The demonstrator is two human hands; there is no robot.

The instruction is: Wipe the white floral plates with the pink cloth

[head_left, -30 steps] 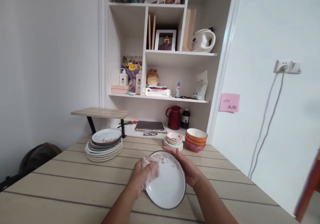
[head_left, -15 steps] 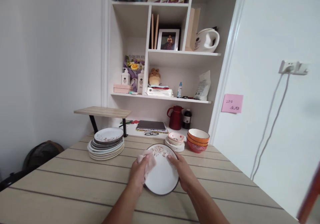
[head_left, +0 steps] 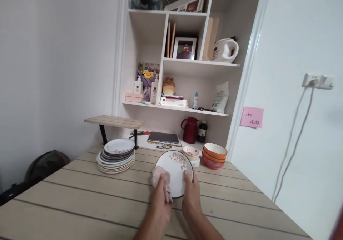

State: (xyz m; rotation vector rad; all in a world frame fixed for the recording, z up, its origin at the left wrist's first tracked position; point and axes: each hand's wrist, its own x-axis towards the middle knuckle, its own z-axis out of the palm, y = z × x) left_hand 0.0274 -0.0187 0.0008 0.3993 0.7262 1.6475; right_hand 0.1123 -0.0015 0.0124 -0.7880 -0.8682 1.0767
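Currently, left hand (head_left: 161, 202) is gripping a pink cloth (head_left: 161, 177) against the left side of the plate (head_left: 177, 174); right hand (head_left: 191, 199) is gripping its right edge. Plate is sitting tilted over the tabletop (head_left: 88, 197), right of the plate stack (head_left: 116, 157).

Beyond the right hand (head_left: 191, 196) stand a red jug (head_left: 190, 131) and dark bottle (head_left: 202, 133); off that hand's right, a pink note (head_left: 252, 117)

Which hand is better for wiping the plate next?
Probably the left hand: it has the pink cloth against the plate, while the right hand grips the plate's right side.
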